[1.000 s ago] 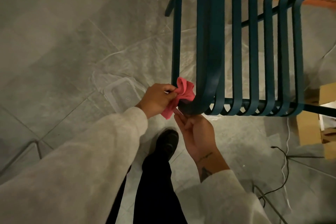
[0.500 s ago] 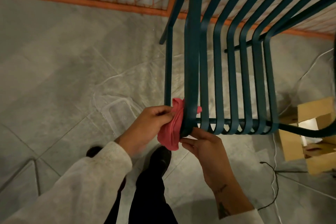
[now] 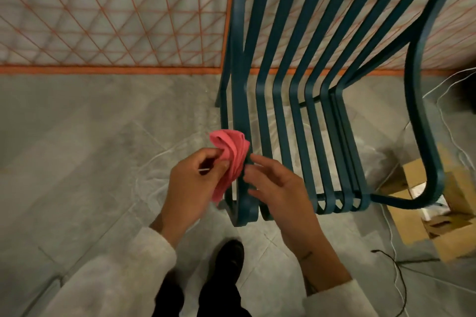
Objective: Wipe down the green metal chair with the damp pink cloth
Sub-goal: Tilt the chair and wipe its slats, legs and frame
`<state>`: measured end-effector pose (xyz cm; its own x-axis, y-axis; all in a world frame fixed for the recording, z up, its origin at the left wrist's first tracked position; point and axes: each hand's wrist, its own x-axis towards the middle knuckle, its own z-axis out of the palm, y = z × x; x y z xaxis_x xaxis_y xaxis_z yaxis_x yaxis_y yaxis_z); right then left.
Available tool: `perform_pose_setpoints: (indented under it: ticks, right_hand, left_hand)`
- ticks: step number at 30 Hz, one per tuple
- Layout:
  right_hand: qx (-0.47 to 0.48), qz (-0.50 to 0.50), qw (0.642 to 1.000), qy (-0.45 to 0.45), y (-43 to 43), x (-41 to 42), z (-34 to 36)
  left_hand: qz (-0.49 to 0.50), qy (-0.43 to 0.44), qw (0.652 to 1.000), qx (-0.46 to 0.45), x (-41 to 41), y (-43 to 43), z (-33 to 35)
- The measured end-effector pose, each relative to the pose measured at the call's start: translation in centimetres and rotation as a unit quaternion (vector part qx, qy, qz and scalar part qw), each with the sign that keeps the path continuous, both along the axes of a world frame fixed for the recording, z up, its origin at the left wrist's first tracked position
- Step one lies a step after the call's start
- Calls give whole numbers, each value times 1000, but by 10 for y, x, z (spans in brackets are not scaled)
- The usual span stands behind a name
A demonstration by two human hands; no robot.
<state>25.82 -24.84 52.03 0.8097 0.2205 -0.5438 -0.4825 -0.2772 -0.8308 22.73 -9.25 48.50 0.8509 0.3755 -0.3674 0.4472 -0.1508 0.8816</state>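
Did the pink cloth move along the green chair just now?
Yes. On the green chair, the pink cloth has slid up the outer slat, away from its curled front end, toward the backrest.

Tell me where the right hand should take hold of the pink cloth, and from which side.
Probably the bunched upper folds of the pink cloth, coming from above. They stand free above the left hand, which pinches the cloth lower down. The chair's outer slat lies against the cloth's right side, where the right hand hovers open.
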Motion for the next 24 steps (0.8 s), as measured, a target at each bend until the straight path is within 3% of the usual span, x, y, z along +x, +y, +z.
perform_pose_setpoints:
  ticks: [3,6,10,13,16,21,24]
  right_hand:
    - [43,-5,999,2,9,1,4]
    - [-29,-53,998,-9,6,3,-12]
    - [-140,-43,989,14,-8,4,-36]
    - [-140,-54,989,-3,-11,2,-44]
    - [-182,-6,980,-74,-6,-4,-49]
    - [-297,79,912,-274,6,-20,-46]
    - [-328,115,886,-308,10,-27,-43]
  left_hand:
    - [-38,-23,998,42,-2,-19,14]
    - [-66,1,995,69,-8,-34,9]
    - [-110,45,990,81,-19,-39,-1]
    - [-97,55,993,33,-23,-34,-7]
    - [-66,82,994,-15,-22,-26,-11]
    - [-52,86,994,-40,-21,-19,-13]
    - [-58,98,992,-59,-21,-16,-18]
